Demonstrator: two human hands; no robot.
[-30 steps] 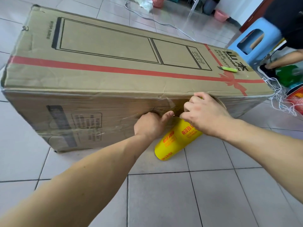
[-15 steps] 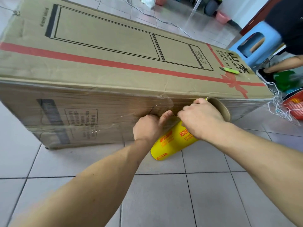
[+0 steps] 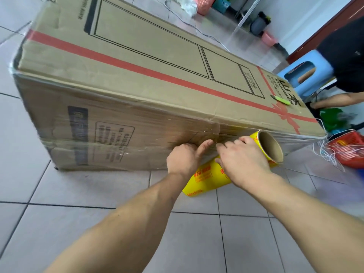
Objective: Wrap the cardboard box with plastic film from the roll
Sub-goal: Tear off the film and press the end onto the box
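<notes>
Two hands (image 3: 185, 158) (image 3: 244, 160) hide roll (image 3: 204, 174) middle; stool (image 3: 307, 75), perhaps basket (image 3: 348, 152), beside box (image 3: 137, 79).

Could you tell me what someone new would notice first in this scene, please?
A long cardboard box with a red ribbon print lies across the tiled floor. At its near side, the left hand and right hand work at a yellow film roll. A blue stool stands beyond its right end.

Blue stool (image 3: 307, 75); red basket (image 3: 348, 152); green marker (image 3: 282, 99)
</notes>
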